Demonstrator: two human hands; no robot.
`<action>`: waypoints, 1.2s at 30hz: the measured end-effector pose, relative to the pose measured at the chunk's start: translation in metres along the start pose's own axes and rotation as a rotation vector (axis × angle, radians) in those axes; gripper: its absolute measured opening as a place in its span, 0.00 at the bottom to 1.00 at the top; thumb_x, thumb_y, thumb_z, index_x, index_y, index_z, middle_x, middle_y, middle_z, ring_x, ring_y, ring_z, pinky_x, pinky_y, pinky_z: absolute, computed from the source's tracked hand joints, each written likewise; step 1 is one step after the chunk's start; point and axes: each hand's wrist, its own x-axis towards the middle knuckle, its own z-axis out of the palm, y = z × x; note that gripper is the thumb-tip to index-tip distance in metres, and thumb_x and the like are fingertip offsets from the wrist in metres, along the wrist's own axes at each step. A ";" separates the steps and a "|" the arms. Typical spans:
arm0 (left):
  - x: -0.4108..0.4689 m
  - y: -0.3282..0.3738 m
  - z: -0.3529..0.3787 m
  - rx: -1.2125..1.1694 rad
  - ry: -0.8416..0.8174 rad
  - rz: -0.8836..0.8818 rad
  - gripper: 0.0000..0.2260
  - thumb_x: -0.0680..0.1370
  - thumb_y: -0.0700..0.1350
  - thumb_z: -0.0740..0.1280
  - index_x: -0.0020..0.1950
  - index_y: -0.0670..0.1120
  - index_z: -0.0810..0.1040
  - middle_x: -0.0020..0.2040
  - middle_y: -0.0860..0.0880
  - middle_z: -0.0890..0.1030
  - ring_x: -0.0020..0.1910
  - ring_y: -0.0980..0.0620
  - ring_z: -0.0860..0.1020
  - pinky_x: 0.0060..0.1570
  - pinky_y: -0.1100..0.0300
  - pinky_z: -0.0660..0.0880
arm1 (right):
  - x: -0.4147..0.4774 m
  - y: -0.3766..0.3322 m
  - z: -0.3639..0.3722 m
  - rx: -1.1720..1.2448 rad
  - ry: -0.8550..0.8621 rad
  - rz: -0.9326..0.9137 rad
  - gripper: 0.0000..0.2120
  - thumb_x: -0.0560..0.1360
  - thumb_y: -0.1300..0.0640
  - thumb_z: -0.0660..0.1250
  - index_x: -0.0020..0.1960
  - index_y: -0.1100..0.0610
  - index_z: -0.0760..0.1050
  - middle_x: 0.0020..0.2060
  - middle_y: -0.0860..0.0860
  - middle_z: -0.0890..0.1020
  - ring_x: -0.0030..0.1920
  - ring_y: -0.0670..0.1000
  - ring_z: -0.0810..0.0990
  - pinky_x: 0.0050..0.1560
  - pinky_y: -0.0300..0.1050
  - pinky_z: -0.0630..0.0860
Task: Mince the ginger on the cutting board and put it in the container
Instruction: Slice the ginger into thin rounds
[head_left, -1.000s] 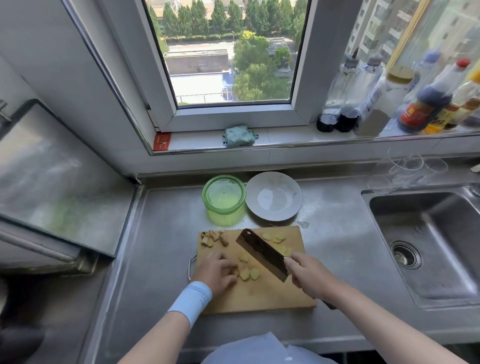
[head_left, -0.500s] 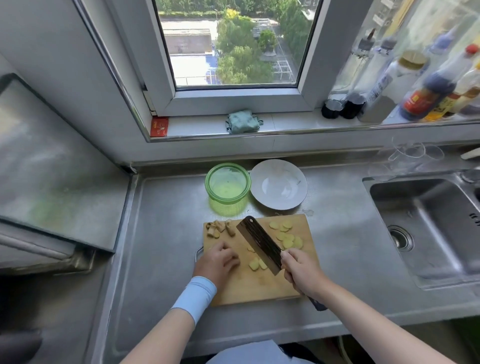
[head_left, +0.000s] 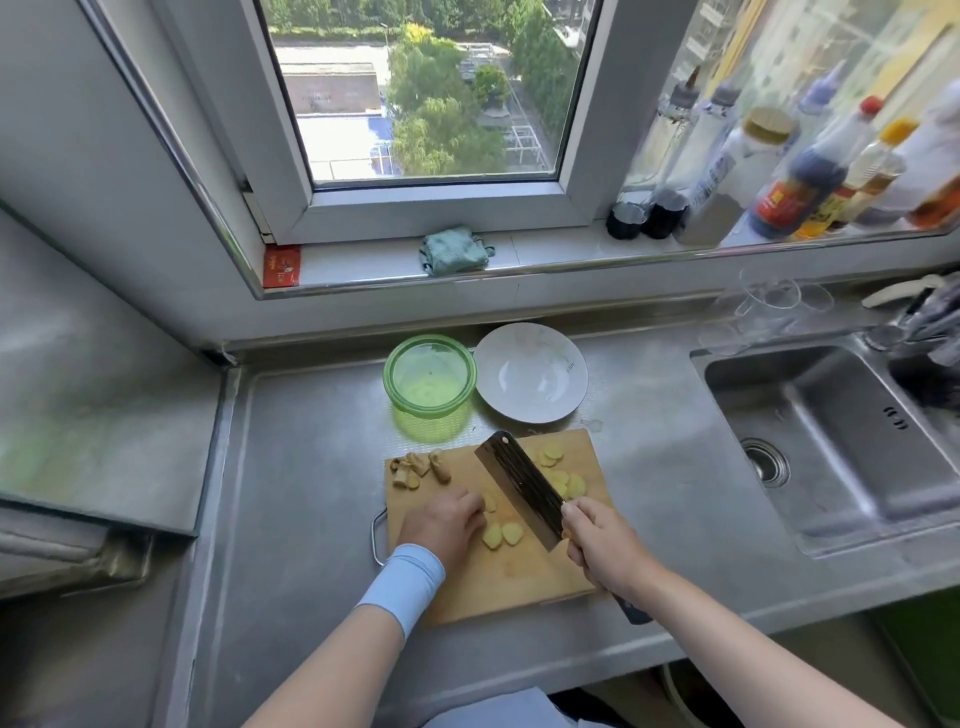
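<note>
Ginger slices (head_left: 501, 535) are pinned under curled left hand (head_left: 444, 522) fingers, a cleaver (head_left: 522, 486) clamped by the right hand (head_left: 602, 543). Nothing is seen minced or in the container (head_left: 430, 376) yet.

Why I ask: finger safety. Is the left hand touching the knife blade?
Apart. The head view shows a ginger slice and bare cutting board between the left hand and the knife.

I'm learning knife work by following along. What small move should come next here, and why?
Probably lower the dark steel cleaver, gripped by the right hand, onto the pale yellow ginger slices beside the left hand on the wooden cutting board. The slices lie whole, nothing looks minced, and the blade is poised right beside them.
</note>
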 end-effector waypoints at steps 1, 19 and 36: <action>0.002 0.004 -0.003 0.013 -0.020 -0.006 0.08 0.81 0.53 0.62 0.55 0.52 0.77 0.51 0.52 0.79 0.49 0.48 0.77 0.40 0.59 0.71 | 0.000 0.000 -0.002 -0.007 0.002 0.000 0.16 0.83 0.46 0.55 0.44 0.56 0.71 0.26 0.48 0.74 0.22 0.43 0.66 0.30 0.42 0.63; -0.031 0.002 -0.007 -0.441 0.073 -0.476 0.09 0.81 0.50 0.65 0.40 0.58 0.74 0.38 0.57 0.82 0.41 0.54 0.79 0.42 0.59 0.73 | 0.015 -0.005 -0.018 0.010 -0.089 -0.037 0.18 0.82 0.44 0.55 0.45 0.57 0.69 0.31 0.52 0.73 0.22 0.47 0.64 0.26 0.41 0.63; -0.054 -0.022 -0.021 -0.352 -0.102 -0.452 0.11 0.72 0.50 0.75 0.53 0.56 0.82 0.48 0.60 0.80 0.47 0.61 0.76 0.51 0.69 0.73 | 0.014 0.001 0.006 -0.127 -0.174 -0.141 0.14 0.80 0.42 0.56 0.40 0.45 0.73 0.27 0.47 0.77 0.27 0.45 0.71 0.35 0.45 0.68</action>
